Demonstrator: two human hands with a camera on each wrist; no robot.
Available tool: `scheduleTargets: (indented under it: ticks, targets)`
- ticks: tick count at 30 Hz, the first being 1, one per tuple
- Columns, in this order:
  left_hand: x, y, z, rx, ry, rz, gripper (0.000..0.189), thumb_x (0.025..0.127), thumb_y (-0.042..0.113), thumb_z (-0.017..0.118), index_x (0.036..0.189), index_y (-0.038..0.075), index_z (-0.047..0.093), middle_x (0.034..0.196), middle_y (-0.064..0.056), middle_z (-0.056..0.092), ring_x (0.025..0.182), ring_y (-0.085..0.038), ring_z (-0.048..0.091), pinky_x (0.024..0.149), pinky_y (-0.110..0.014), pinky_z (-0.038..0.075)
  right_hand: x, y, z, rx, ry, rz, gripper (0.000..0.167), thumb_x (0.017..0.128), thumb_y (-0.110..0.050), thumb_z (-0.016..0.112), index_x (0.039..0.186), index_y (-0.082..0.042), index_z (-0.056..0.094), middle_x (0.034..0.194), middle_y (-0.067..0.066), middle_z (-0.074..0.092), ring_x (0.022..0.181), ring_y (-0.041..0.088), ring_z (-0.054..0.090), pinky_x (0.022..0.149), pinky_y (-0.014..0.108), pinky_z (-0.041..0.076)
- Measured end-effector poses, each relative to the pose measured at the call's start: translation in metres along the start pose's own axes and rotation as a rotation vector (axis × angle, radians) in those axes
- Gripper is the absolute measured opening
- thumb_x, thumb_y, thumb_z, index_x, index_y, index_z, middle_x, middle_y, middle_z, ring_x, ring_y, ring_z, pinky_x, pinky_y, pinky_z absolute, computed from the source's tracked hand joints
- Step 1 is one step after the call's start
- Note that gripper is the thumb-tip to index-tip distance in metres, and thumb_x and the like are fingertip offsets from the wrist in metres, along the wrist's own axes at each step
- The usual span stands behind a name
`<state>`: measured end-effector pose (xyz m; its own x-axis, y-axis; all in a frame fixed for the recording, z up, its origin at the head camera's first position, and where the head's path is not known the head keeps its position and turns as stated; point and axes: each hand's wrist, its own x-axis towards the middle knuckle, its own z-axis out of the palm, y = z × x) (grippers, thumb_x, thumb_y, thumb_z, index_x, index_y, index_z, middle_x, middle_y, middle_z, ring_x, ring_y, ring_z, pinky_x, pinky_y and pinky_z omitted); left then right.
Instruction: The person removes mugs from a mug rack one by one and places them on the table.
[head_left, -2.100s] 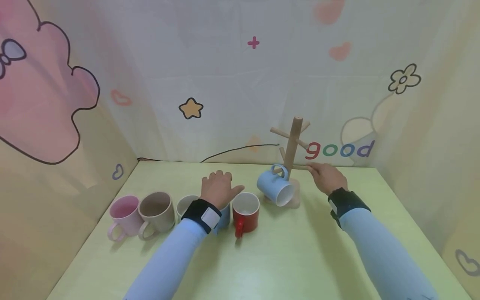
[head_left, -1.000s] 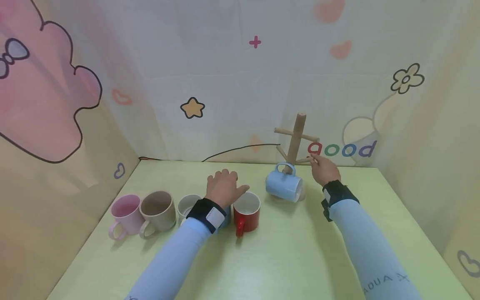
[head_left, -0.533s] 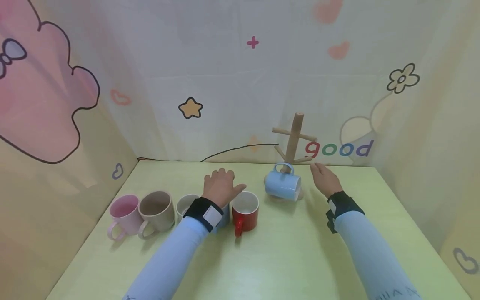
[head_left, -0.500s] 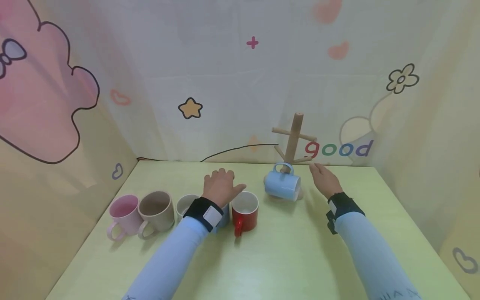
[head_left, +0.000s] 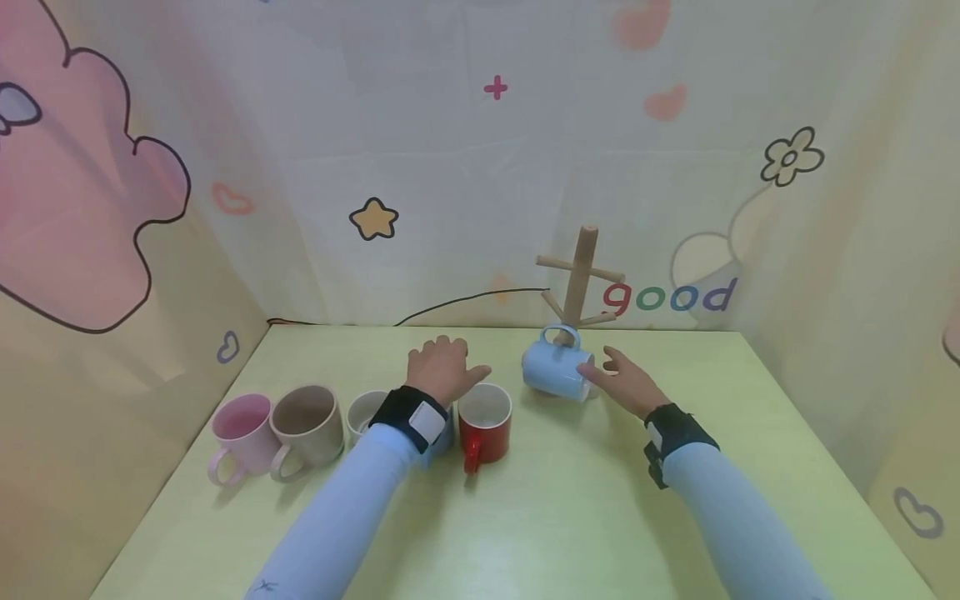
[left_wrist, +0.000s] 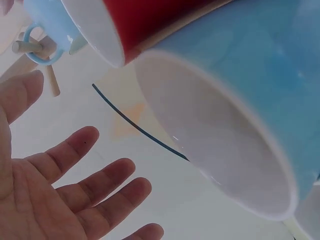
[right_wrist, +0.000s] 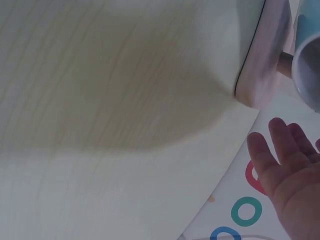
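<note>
A light blue mug hangs by its handle from a low peg of the wooden mug tree. Its mouth is turned to the right. My right hand is beside that mouth with fingers loosely extended, the thumb overlapping the rim in the head view. Over a row of mugs is my left hand, fingers spread and nothing held. Partly hidden beneath its wrist stands a second blue mug, with a red mug to its right. The right wrist view shows the tree's base on the table.
Left of the blue mug stand a white mug, partly covered by the left wrist, a grey-beige mug and a pink mug. A printed curtain rises behind the table.
The mug tree has turned, swinging its hanging mug round to face right. My right hand has released a lower peg and moved down and left toward that mug. My left hand has barely moved.
</note>
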<state>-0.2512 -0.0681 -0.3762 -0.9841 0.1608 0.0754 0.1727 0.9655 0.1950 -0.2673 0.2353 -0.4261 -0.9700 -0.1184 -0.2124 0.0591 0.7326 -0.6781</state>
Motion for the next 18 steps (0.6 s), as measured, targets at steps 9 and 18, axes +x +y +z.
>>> scheduleTargets:
  ticks: [9, 18]
  targets:
    - [0.008, -0.001, 0.0, -0.035, -0.056, -0.023, 0.05, 0.092, 0.051, 0.063, 0.113, 0.006, 0.066, 0.097, -0.011, 0.063, 0.093, -0.031, 0.06, 0.091, -0.054, 0.046, 0.005, 0.001, 0.015, 0.043, -0.037, 0.001, 0.115, 0.085, -0.07, 0.06, 0.157, -0.001, 0.003, 0.154, 0.031, 0.028, 0.138, 0.05, 0.032, 0.106, 0.065, 0.032]
    - [0.011, -0.001, 0.002, -0.027, -0.074, -0.031, 0.05, 0.092, 0.052, 0.063, 0.114, 0.007, 0.066, 0.097, -0.011, 0.063, 0.092, -0.03, 0.06, 0.09, -0.053, 0.046, 0.015, 0.007, 0.023, 0.088, -0.039, -0.032, 0.112, 0.084, -0.065, 0.067, 0.155, 0.0, 0.011, 0.149, 0.031, 0.034, 0.135, 0.049, 0.037, 0.105, 0.062, 0.035]
